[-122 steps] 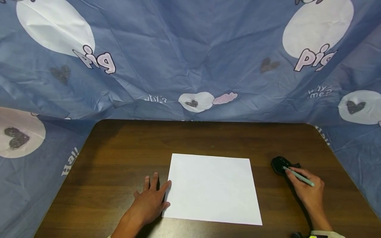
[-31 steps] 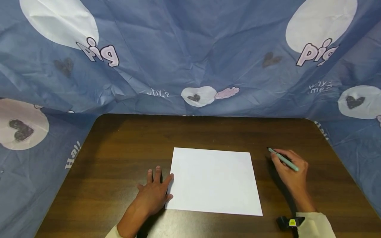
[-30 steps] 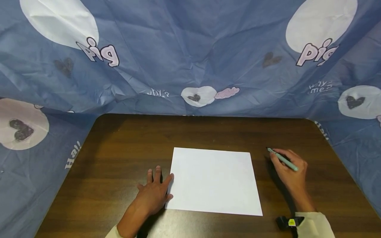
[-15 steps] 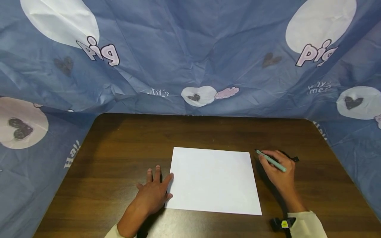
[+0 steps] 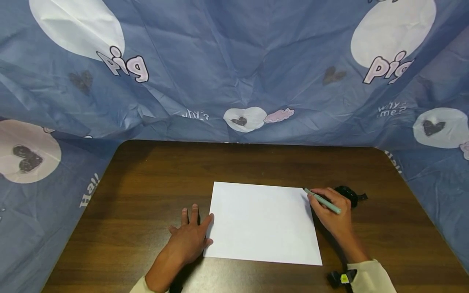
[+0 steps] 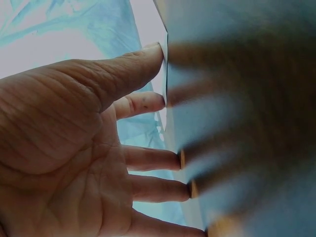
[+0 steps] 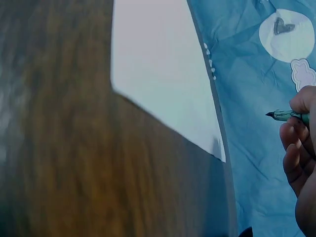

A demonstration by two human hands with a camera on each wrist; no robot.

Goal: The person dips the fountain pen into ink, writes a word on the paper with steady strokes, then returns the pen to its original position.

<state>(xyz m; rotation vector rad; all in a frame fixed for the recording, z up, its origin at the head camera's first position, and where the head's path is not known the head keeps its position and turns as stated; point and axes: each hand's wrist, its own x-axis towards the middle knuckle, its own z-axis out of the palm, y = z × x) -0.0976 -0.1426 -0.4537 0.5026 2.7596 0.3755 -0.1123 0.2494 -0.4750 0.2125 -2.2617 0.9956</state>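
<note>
Where the left hand (image 5: 188, 240) lies: palm down on the bench (image 5: 154, 179), at the left edge of the paper (image 5: 261, 224).
Left fingers: released and spread, holding nothing; thumb and index finger at the paper's edge, the other fingertips on the bench, as the left wrist view shows.
Right hand (image 5: 335, 215): just right of the paper, by its far right corner.
Right fingers: grasping the pen (image 5: 327, 203); thumb and index finger pinch it near the nib, the others curl beneath.
Pen: pale green, dark nib, slanted; nib points left, over the paper's far right corner in the head view. In the right wrist view the nib shows against the cloth (image 5: 205, 49), clear of the paper.
Paper: white, flat on the bench, a long side facing the person; faint shadow near its far right corner.
Black item (image 5: 348, 192): on the bench just beyond the right hand, partly hidden by it; small tab juts to the right. Kind unclear.
Right wrist: cream sleeve (image 5: 371, 276) and small black device (image 5: 334, 279) with yellow patch.
Bench: brown wood grain, rounded far corners.
Cloth: blue, wrinkled, behind the bench and at both sides; printed with pale ovals, hearts and "pig" twice.
</note>
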